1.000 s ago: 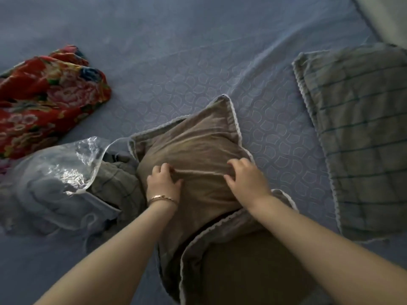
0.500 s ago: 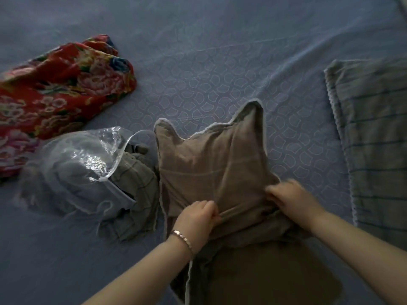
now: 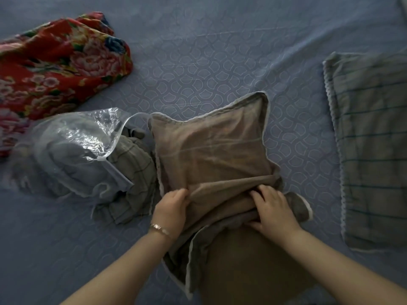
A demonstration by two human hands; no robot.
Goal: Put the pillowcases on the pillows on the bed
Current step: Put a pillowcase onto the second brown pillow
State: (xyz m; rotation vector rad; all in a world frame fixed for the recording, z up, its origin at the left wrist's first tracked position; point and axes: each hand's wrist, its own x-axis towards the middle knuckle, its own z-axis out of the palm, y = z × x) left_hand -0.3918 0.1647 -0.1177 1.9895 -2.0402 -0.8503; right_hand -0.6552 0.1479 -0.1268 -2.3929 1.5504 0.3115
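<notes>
bed (image 3: 220, 51) blue quilted | red floral cloth (image 3: 55, 62) | clear plastic bag (image 3: 74, 148) | brown pillow (image 3: 209, 148) | checked pillow (image 3: 374, 139), possibly cased

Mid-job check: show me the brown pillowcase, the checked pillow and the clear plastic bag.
brown pillowcase (image 3: 211, 150), head view, flat middle of its upper panel.
checked pillow (image 3: 372, 150), head view, centre of its top face.
clear plastic bag (image 3: 72, 146), head view, crinkled upper side.

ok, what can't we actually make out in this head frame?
All in the head view:
The pillow: near end cut off by the bottom edge; how far in it reaches is hidden by the pillowcase.
The right hand: some fingertips tucked under pillowcase folds.
The checked pillow: cut off by the right edge.
The plastic bag: contents blurred by glare.
</notes>
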